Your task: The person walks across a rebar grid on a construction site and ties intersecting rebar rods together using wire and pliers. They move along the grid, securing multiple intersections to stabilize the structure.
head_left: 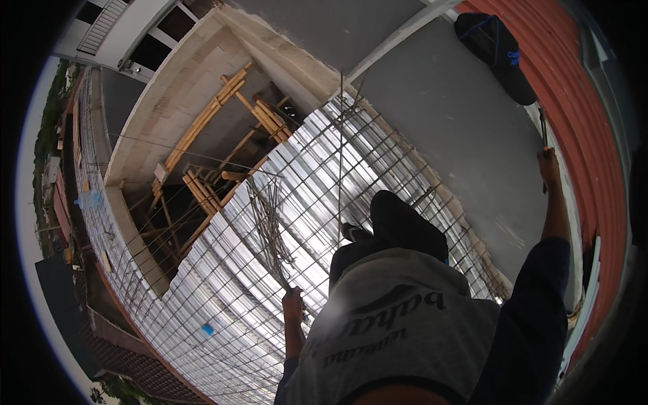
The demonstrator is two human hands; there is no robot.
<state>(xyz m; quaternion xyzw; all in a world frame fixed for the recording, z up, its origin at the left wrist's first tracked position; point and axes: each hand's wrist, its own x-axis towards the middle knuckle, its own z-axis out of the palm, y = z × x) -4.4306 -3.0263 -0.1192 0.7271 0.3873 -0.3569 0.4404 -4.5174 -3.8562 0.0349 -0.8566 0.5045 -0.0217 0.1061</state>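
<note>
My left hand (293,304) is closed round the lower end of a bundle of thin, bent tie wires (271,233). The loose ends of the bundle fan out above the rebar mesh (223,283). Out to the right, my right hand (550,169) grips a slim dark hand tool with orange on its handle, which looks like pincers (543,128). Its tip points away from me, beside the grey wall top; its jaws are too small to make out. Beneath the mesh lie shiny corrugated metal sheets (310,182).
An opening with bamboo scaffolding (199,135) drops away past the sheets' far left edge. A grey plastered surface (432,115) runs along the right, with a dark cap (496,54) near the red corrugated roofing (560,88). A long upright rod (341,155) rises from the mesh.
</note>
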